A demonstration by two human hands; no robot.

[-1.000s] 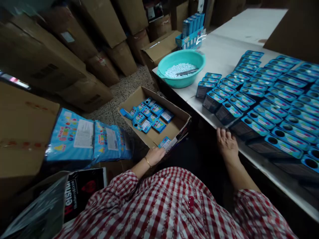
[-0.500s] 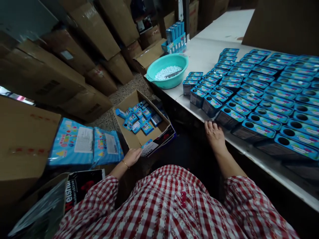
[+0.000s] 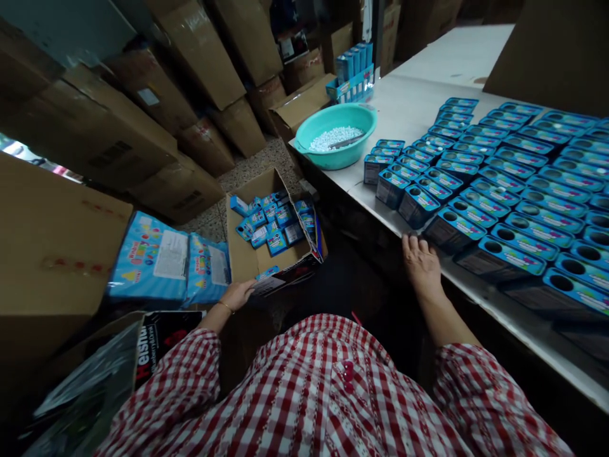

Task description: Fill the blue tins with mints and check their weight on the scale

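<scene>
My left hand (image 3: 236, 294) grips the near flap of an open cardboard box (image 3: 242, 257) on the floor, fingers curled over its edge. Several small blue packets (image 3: 269, 223) lie loose inside that box. My right hand (image 3: 420, 262) rests on the front edge of the white table (image 3: 409, 111), fingers curled over the rim, just before the nearest blue boxes (image 3: 495, 190). Those blue boxes stand in many rows, each with a round hole in its top.
A teal basin (image 3: 337, 134) of small white pieces sits at the table's far left corner, a blue display carton (image 3: 354, 79) behind it. Brown cartons (image 3: 114, 127) are stacked along the left. Blue printed bags (image 3: 166, 263) lie beside the floor box.
The floor box has been dragged and turned nearer to me by my left hand. My right hand has stayed on the table edge.
</scene>
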